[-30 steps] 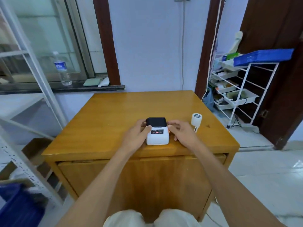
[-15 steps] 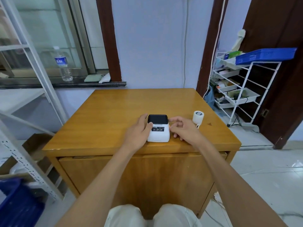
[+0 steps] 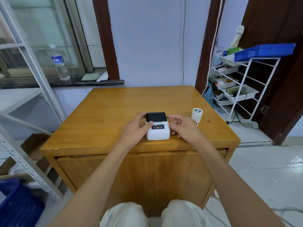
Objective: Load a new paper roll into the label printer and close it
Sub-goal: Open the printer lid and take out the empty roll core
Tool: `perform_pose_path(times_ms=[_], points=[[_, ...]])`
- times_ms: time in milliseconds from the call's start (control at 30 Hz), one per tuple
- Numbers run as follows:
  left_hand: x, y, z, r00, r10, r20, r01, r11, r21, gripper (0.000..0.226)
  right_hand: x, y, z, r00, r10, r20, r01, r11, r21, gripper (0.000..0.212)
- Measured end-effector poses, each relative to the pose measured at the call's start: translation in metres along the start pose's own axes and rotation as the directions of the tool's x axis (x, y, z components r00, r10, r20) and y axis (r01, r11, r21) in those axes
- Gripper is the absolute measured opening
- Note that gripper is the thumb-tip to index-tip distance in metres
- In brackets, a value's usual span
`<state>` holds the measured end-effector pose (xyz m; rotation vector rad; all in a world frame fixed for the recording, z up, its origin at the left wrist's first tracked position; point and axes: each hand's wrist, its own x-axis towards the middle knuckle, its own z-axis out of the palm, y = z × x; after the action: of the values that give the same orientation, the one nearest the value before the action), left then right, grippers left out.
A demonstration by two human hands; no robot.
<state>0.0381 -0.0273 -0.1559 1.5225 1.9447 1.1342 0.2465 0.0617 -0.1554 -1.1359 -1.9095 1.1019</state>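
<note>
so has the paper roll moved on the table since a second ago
No. The paper roll stands at the same spot right of the label printer, beside the dark mark on the table.

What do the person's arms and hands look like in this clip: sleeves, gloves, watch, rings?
Both forearms are bare up to the frame edge, with no sleeves in view. The left hand and right hand wear no gloves, and no watch, bracelet or ring is visible. Light beige trousers show at the knees.

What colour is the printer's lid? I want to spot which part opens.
Black, on a white label printer body; the head view shows it.
</note>
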Motion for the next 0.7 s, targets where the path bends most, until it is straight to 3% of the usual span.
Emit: perform_pose_path(times_ms=[233,700], points=[[0.002,-0.003,0.003,1.000,0.013,-0.015,-0.013,1.000,0.018,0.054,0.000,-0.002,0.000,1.000,0.000,0.026,0.001,0.999,-0.035,0.037],[0.010,-0.012,0.001,1.000,0.021,-0.014,-0.022,0.997,-0.076,0.054,0.002,0.004,0.003,0.996,-0.063,0.056,0.067,0.994,-0.084,0.011]])
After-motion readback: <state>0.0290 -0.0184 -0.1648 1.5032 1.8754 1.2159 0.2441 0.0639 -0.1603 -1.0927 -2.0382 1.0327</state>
